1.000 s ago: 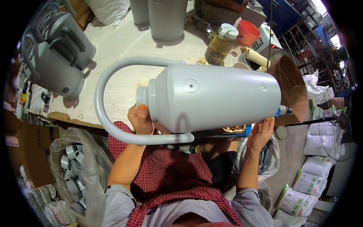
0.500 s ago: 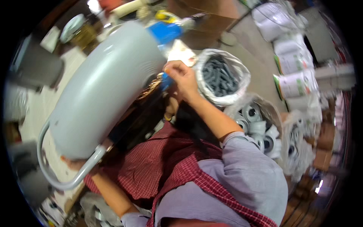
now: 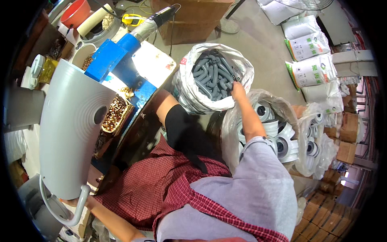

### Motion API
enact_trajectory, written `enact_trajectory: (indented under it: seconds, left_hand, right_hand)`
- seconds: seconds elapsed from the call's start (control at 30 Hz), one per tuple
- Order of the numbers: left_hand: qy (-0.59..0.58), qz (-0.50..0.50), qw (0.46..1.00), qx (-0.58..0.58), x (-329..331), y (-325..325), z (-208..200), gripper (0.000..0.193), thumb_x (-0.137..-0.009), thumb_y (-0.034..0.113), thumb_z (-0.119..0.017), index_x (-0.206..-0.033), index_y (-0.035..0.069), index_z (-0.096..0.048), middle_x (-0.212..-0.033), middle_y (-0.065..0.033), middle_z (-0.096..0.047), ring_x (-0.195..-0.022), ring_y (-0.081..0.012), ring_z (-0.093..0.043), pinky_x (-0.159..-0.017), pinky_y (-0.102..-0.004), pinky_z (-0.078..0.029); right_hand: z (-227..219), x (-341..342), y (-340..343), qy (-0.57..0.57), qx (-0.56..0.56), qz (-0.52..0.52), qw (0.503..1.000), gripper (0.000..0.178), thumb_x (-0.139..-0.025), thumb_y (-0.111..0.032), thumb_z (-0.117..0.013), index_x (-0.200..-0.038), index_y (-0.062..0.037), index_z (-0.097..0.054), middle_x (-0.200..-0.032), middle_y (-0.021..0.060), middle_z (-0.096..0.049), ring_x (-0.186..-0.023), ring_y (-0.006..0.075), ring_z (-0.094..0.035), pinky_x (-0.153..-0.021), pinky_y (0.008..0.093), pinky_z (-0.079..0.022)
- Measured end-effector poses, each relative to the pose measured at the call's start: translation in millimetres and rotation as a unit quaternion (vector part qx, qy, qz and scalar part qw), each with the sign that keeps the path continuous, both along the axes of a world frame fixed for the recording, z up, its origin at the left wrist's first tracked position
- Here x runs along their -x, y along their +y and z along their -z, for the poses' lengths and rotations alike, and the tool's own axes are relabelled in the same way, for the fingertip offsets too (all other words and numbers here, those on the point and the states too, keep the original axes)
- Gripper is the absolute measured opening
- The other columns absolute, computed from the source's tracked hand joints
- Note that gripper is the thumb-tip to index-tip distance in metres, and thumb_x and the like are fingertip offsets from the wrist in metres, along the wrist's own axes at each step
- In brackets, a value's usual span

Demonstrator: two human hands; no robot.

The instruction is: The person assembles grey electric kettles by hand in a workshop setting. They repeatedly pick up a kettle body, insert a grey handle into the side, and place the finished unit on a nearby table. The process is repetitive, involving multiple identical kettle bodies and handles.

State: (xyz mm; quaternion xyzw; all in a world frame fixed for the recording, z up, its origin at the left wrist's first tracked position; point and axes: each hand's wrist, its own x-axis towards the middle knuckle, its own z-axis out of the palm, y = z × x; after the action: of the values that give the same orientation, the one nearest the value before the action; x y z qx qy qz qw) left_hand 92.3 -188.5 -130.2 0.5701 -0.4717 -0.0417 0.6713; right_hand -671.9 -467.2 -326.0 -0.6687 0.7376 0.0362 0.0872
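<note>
A large grey plastic vessel [image 3: 68, 133], tapered, with ringed ridges round a dark hole and a looped tube handle [image 3: 82, 203] at its lower end, leans over the workbench on the left. My left hand [image 3: 72, 201] is closed on its lower edge, the fingers partly hidden under it. At the right rim of a white woven sack [image 3: 187, 94], my right hand [image 3: 238, 89] closes its fingertips on the end of a grey curved tube [image 3: 237, 79]. Many similar grey curved tubes [image 3: 211, 74] fill the sack. Above the vessel, a blue block-shaped tool [image 3: 105, 60] lies on the bench.
Brass-coloured small fittings fill a box [image 3: 117, 115] on the bench. Right of the sack, a clear bag holds grey and white round parts [image 3: 282, 141]. A cardboard box [image 3: 193, 20] stands beyond; white printed sacks [image 3: 312, 72] are stacked far right. Another grey vessel [image 3: 24, 107] is at left.
My right hand has left the upper end of the vessel and moved right to the sack of tubes. The vessel has swung left and more upright, uncovering the brass fittings.
</note>
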Motion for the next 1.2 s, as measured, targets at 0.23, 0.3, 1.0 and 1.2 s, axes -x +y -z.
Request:
enact_trajectory:
  seconds: [0.23,0.3,1.0,1.2]
  left_hand:
    - [0.235,0.028,0.966,0.104,10,-8,9,0.06,-0.083,0.033,-0.064,-0.131,0.003,-0.043,-0.128,-0.0175,-0.052,-0.113,-0.0301,-0.055,-0.098,-0.0463,-0.045]
    - [0.337,0.12,0.923,0.14,59,-22,-22,0.061,-0.085,0.041,-0.061,-0.13,0.003,-0.046,-0.127,-0.015,-0.053,-0.113,-0.0279,-0.055,-0.098,-0.0439,-0.044]
    - [0.074,-0.112,0.99,-0.039,64,-25,-56,0.061,-0.088,0.059,-0.051,-0.079,0.001,-0.068,-0.07,-0.0095,-0.064,-0.079,-0.023,-0.061,-0.093,-0.0416,-0.039]
    - [0.028,-0.121,0.992,-0.026,66,-31,-56,0.063,-0.089,0.061,-0.047,-0.076,0.003,-0.067,-0.065,-0.008,-0.064,-0.068,-0.0212,-0.061,-0.097,-0.0456,-0.034]
  right_hand:
    - [-160,-128,-10,-0.293,0.234,-0.152,0.914,0.033,-0.086,-0.02,-0.064,-0.11,0.0009,-0.055,-0.105,0.02,-0.059,-0.093,0.0384,-0.058,-0.082,0.0392,-0.047]
    - [-229,-176,1,-0.341,0.239,-0.228,0.88,0.031,-0.085,-0.015,-0.065,-0.11,-0.0003,-0.056,-0.102,0.0178,-0.059,-0.09,0.0358,-0.059,-0.081,0.0368,-0.047]
    - [-416,-513,56,-0.174,0.121,-0.798,0.565,0.028,-0.072,0.003,-0.062,-0.099,-0.0048,-0.063,-0.124,0.0145,-0.057,-0.122,0.0345,-0.052,-0.103,0.0477,-0.041]
    - [-427,-587,47,-0.284,0.004,-0.587,0.758,0.054,-0.084,-0.025,-0.067,-0.129,-0.0015,-0.049,-0.113,0.0187,-0.058,-0.101,0.0258,-0.06,-0.078,0.039,-0.051]
